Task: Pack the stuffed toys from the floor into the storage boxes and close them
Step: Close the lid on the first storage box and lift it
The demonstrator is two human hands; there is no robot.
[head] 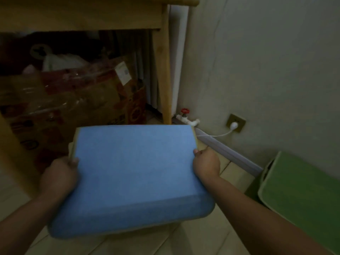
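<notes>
Blue storage box (134,179) fills the middle of the view with its lid shut, held between both hands above the tiled floor (193,238). Its long axis runs from the person toward the wooden table (92,13), the far edge close to the table leg (165,70) and the near, rounded edge toward the person. The left hand (58,176) grips the left edge, fingers curled round it; the right hand (207,163) pinches the right edge near the far corner. A green storage box (301,196) stands to the right against the wall (266,61), apart from the blue one, with bare floor between. Under the table sits a taped cardboard carton (73,100), probably touching nothing blue, though the dim light blurs that gap.
</notes>
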